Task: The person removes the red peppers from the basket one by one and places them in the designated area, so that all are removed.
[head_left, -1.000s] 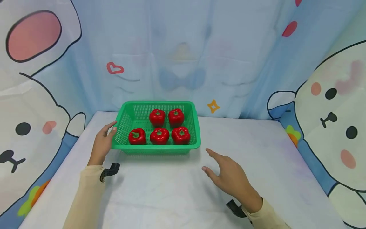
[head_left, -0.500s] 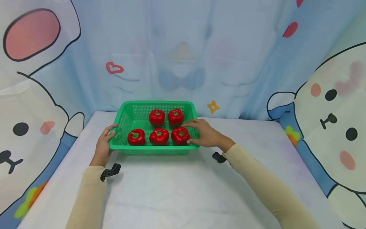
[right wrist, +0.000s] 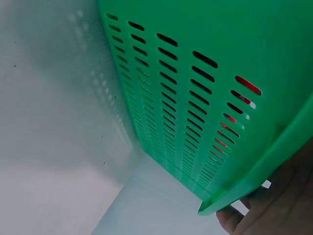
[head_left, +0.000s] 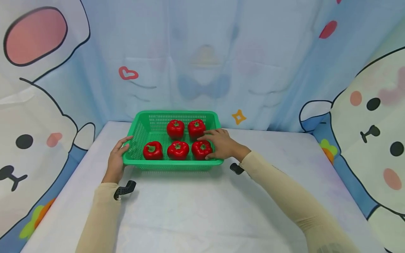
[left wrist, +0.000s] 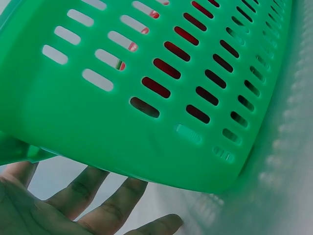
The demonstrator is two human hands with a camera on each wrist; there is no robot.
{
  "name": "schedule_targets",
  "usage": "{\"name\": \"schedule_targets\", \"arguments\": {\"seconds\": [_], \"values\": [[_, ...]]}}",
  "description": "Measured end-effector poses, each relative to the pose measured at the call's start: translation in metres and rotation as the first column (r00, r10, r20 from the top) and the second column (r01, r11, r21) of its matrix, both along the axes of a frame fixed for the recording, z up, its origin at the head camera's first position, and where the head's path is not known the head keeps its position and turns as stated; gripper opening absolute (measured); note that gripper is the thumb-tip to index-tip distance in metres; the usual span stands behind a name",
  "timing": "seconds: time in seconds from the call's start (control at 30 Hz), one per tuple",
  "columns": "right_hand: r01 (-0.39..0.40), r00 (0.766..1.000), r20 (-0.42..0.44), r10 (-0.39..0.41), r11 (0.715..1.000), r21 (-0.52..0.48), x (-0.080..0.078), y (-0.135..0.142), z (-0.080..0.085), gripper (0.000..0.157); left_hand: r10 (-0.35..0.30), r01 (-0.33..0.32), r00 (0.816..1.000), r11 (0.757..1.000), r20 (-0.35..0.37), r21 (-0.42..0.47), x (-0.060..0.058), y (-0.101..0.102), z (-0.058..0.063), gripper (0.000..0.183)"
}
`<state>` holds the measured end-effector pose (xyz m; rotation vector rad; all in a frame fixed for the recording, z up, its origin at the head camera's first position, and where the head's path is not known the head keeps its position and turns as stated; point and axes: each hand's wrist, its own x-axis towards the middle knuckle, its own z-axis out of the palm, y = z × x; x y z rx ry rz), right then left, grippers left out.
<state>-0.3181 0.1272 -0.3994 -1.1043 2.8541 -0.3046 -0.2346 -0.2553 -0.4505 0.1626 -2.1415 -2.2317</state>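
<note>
A green plastic basket (head_left: 172,163) stands on the white-covered table in the head view. Several red bell peppers lie inside, two at the back and the others along the front. My right hand (head_left: 222,143) reaches over the basket's right rim and grips the front-right bell pepper (head_left: 200,151), fingers behind it and thumb on the near side. My left hand (head_left: 116,160) touches the left rim, its fingers fairly straight. In the left wrist view, the fingers (left wrist: 115,208) lie beside the slotted basket wall (left wrist: 98,142); some fingertips are hidden. The right wrist view hides the gripped pepper.
The white-covered table (head_left: 177,207) extends in front of and to the right of the basket. Behind it hangs a light-blue cartoon curtain (head_left: 202,35), which also lines both sides. A dark wrist camera (head_left: 124,189) sits on the left wrist.
My right hand has moved from above the table at right, over the basket's rim, and onto the front-right bell pepper. My left hand has stayed at the left rim.
</note>
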Motion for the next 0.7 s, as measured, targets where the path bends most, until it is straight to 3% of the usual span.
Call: {"name": "schedule_targets", "arguments": {"seconds": [0.23,0.4,0.5,0.7], "values": [[0.007,0.999,0.037,-0.005,0.999,-0.046,-0.002,0.0,-0.002,0.068,0.02,-0.02,1.0,1.0,0.004,-0.021,0.0,-0.002,-0.002,0.043],[0.063,0.992,0.119,-0.037,0.973,-0.222,-0.003,0.006,-0.004,0.071,0.007,-0.007,1.0,0.999,0.01,-0.033,0.0,-0.002,-0.002,0.045],[0.103,0.988,0.143,-0.053,0.922,-0.374,-0.001,0.011,-0.002,0.071,0.001,-0.001,1.0,0.999,0.007,-0.034,0.0,-0.002,-0.002,0.045],[0.145,0.989,0.109,-0.097,0.736,-0.662,-0.003,0.024,0.007,0.069,-0.007,0.007,1.0,0.999,-0.007,-0.035,0.0,-0.001,-0.001,0.046]]}}
